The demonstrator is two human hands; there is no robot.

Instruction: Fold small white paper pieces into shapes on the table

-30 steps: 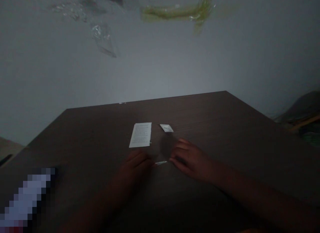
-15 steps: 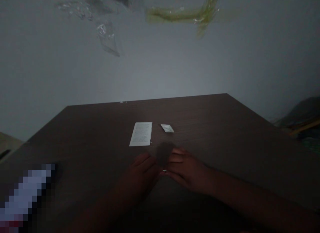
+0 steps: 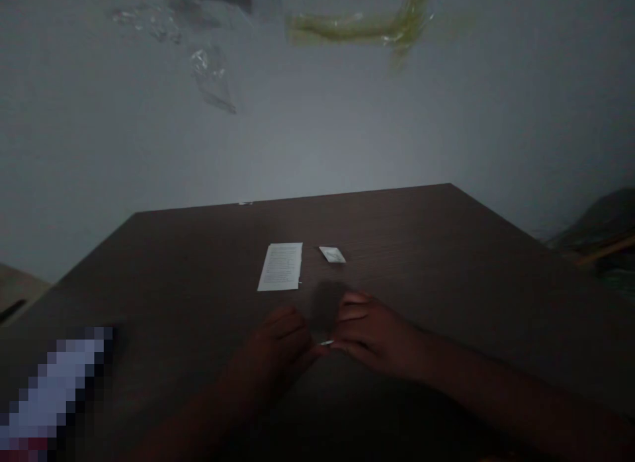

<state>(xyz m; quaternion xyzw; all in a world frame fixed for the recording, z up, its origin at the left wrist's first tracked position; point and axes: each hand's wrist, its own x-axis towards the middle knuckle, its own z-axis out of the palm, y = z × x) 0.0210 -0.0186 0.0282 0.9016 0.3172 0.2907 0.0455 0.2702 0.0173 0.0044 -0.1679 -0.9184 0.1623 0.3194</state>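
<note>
Left hand (image 3: 282, 343) and right hand (image 3: 370, 336), lower centre, fingers pinching a thin white strip (image 3: 326, 343), printed paper (image 3: 280, 267) near mid-frame

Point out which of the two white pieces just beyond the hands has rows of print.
The printed sheet, on the left; it is also larger. The small white piece to its right shows no such rows.

Dim light around us, a grey wall (image 3: 347, 138) facing us, yellow tape (image 3: 347, 29) and clear plastic (image 3: 213, 81) on it, a brown table (image 3: 397, 237) before us, dark clutter (image 3: 602, 217) at far right.
</note>
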